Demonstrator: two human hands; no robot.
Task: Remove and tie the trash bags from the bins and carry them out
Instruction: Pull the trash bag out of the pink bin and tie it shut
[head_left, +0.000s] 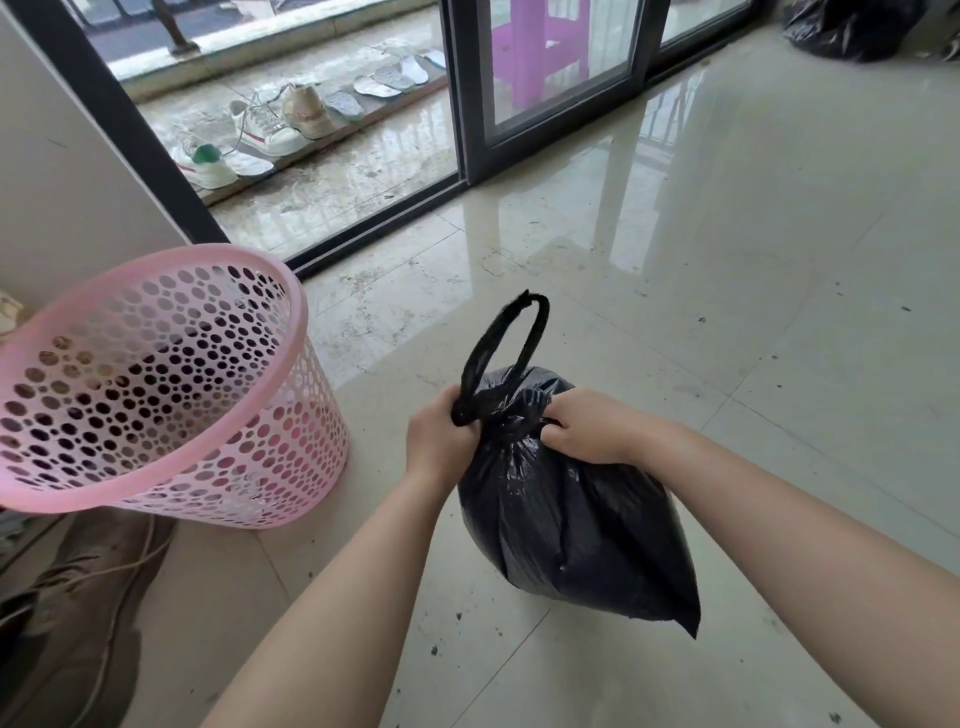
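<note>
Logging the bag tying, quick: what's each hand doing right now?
Left hand: grips the drawstring loop of the black trash bag.
Right hand: grips the bag's gathered neck.

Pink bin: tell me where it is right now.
In the head view, the pink perforated bin stands on the floor at left, beside the wall, left of the black trash bag held by both hands.

No text, label or number can be read anywhere
</note>
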